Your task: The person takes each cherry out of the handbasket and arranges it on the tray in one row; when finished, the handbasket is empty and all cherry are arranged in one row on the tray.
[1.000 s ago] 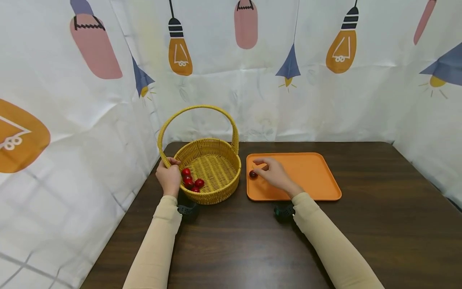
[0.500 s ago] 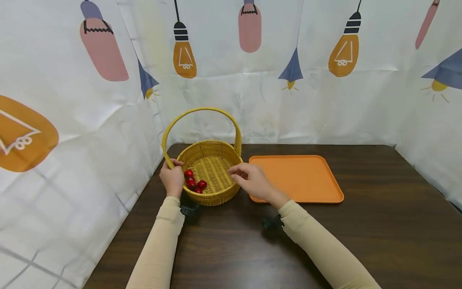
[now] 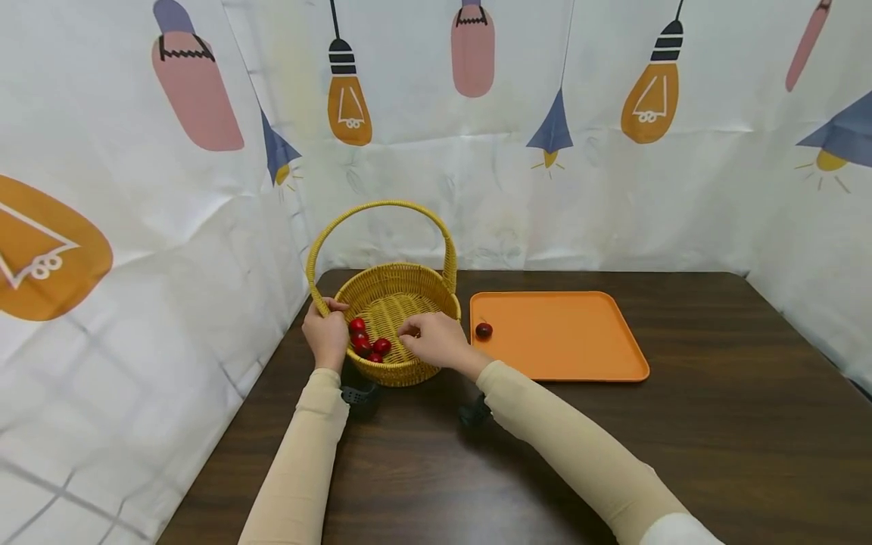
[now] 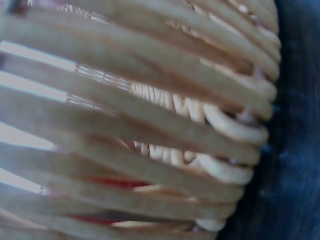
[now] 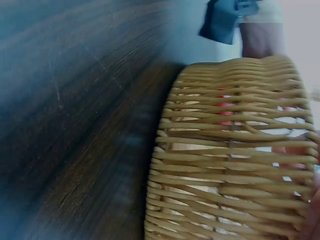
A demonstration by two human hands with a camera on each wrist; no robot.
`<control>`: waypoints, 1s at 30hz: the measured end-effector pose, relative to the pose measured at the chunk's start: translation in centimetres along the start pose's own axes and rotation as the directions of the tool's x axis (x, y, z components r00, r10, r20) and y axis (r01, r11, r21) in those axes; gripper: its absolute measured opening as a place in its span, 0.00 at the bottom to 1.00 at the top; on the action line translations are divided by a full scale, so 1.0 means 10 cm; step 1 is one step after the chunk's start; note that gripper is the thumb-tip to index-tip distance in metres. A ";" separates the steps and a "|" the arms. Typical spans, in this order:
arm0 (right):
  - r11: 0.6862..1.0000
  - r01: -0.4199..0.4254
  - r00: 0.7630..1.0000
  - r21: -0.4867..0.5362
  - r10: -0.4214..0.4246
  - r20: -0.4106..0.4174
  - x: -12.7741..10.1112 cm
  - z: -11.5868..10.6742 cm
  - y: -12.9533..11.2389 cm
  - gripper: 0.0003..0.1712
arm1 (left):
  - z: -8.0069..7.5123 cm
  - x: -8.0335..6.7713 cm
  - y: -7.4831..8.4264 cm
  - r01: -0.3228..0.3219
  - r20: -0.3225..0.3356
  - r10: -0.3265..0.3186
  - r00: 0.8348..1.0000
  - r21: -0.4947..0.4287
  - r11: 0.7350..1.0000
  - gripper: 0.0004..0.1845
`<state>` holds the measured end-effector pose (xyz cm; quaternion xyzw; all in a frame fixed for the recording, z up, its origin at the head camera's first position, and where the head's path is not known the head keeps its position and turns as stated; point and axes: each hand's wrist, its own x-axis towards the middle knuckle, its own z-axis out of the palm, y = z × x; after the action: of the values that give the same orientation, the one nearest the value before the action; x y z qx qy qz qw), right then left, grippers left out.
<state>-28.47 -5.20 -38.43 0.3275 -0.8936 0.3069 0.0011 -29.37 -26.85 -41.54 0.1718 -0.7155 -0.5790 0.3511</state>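
Right now the left hand (image 3: 325,337) grips a round golden-yellow wicker basket (image 3: 398,375) at its left side, fingers curled where the tall arched handle (image 3: 450,265) meets the rim. The right hand (image 3: 436,338) is over the basket's right front part, its fingers bent and their tips close to the thumb; whether anything is pinched between them I cannot tell. Several small glossy red cherries (image 3: 382,346) lie bunched inside the basket, at its left front near the left hand, with one of them just beside the right fingertips. To the right of the basket, a flat rectangular orange tray (image 3: 559,337) with rounded corners bears one dark red cherry (image 3: 484,331) near its left edge. Basket and tray both stand on a dark brown wood-grain table (image 3: 436,469). Red shows between the woven strands in both wrist views, the left one being blurred.
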 end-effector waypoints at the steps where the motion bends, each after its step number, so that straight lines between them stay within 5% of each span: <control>1: 0.999 -0.007 1.000 -0.032 0.007 0.017 0.03 0.01 -0.02 0.13 | 0.00 0.00 0.00 -0.004 0.000 0.004 1.000 0.001 1.000 0.09; 4: 0.998 0.019 0.996 -0.067 -0.013 0.083 0.12 0.04 -0.05 0.14 | 0.02 0.00 0.02 -0.006 -0.007 0.006 1.000 0.000 1.000 0.09; 11: 0.980 0.193 0.956 0.041 -0.198 0.215 0.25 0.04 -0.07 0.14 | 0.03 -0.02 0.05 0.018 -0.020 -0.018 1.000 -0.020 1.000 0.09; 19: 0.985 0.170 0.929 0.032 -0.171 0.327 0.39 0.11 -0.09 0.18 | 0.03 -0.01 0.04 0.013 -0.031 -0.013 0.999 -0.010 1.000 0.08; 27: 0.983 0.170 0.863 0.070 -0.182 0.471 0.44 0.12 -0.08 0.20 | 0.03 -0.03 0.03 0.017 -0.028 -0.017 0.999 -0.005 1.000 0.08; 30: 0.980 0.180 0.857 0.080 -0.197 0.477 0.45 0.12 -0.08 0.20 | 0.03 -0.04 0.05 0.011 -0.030 -0.011 0.999 -0.006 1.000 0.08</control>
<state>-31.30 -8.96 -38.07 0.4795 -0.8241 0.2284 -0.1969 -29.23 -26.30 -41.24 0.1836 -0.7072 -0.5806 0.3592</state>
